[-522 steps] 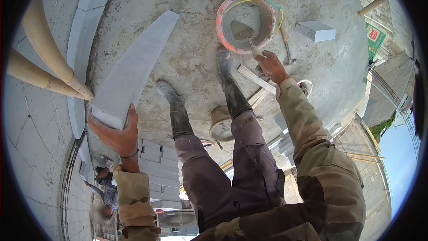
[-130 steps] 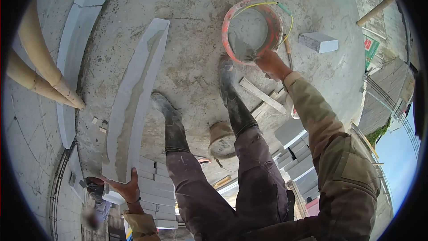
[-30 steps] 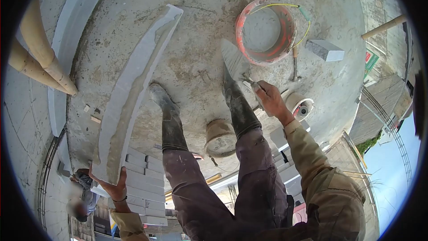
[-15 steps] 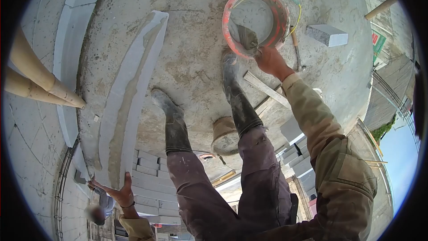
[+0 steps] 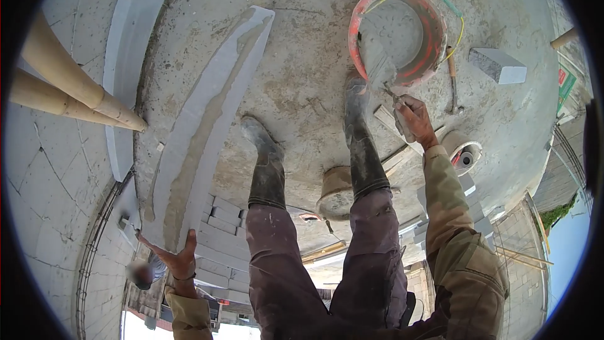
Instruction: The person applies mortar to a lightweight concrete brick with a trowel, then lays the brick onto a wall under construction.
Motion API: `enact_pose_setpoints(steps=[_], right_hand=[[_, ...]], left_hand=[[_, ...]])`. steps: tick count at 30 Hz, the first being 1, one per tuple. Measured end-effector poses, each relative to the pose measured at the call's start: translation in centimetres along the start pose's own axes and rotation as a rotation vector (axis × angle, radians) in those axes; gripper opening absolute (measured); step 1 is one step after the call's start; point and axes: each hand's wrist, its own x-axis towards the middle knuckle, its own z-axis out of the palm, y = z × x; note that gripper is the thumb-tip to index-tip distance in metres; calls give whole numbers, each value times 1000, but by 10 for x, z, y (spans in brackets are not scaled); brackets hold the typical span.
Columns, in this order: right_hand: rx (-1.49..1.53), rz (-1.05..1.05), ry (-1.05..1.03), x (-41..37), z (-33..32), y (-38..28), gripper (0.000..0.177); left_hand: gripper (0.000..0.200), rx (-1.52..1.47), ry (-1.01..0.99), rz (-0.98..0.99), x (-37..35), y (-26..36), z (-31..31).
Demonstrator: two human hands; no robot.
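Observation:
My right hand (image 5: pixel 416 119) is closed round the handle of a trowel (image 5: pixel 379 70). The blade, smeared by motion, overlaps the near rim of a red-orange bucket (image 5: pixel 357 41) holding grey mortar (image 5: pixel 402 28). At the lower left, my left hand (image 5: pixel 179 258) grips the near end of a long pale block (image 5: pixel 182 110), thumb on one side and fingers on the other. An uneven strip of wet mortar (image 5: pixel 204 126) runs along the block's face.
My boots (image 5: pixel 267 173) stand between block and bucket. Right of the bucket lie a hammer (image 5: pixel 453 85) and a short block (image 5: pixel 497 66). Wooden strips (image 5: pixel 402 157) and a mortar-stained pail (image 5: pixel 335 192) are near my right leg. Bamboo poles (image 5: pixel 82 104) stand left; another person (image 5: pixel 141 274) is beyond the block.
My right hand has drawn the trowel back from the mortar toward me, its blade now at the bucket's near rim. My left hand stays on the block. The view has shifted, moving everything rightward.

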Motion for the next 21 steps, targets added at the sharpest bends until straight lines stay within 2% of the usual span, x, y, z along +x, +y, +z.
enact_pose_setpoints(steps=[1,3,4,6,8,10,12,14,15,16,17,18,20,21], right_hand=[[12,-4,-39,0,8,6,23],[52,-25,71,2,15,11,19],[54,-27,36,5,13,14,19],[-32,16,26,8,14,18,17],[-174,-190,69,-2,30,-2,16],[-133,-227,70,-16,47,-20,20],[-165,-156,-33,-27,49,-30,26],[-262,-138,-94,-42,75,-56,29],[-323,-331,-108,-49,90,-62,29],[-382,-525,-124,-56,108,-70,29],[-416,-601,-207,-65,132,-93,36],[-569,-573,-263,-77,148,-113,44],[-647,-727,-301,-99,191,-135,48],[-661,-735,-318,-110,208,-145,48]], left_hand=[[125,92,-41,48,2,1,-2],[123,118,-136,67,7,11,-6],[123,139,-114,50,8,17,-4],[124,35,-172,2,10,30,-4],[125,-43,-186,-54,11,46,-5],[124,-57,-216,-13,18,56,4],[116,-68,-195,-5,25,69,9],[96,-104,-176,51,28,71,12],[96,-108,-166,37,28,70,16],[96,-118,-162,107,29,69,18],[96,-129,-156,176,30,69,21],[96,-134,-143,160,32,70,22],[94,-102,-103,318,36,76,24],[90,-131,-60,296,36,82,26]])
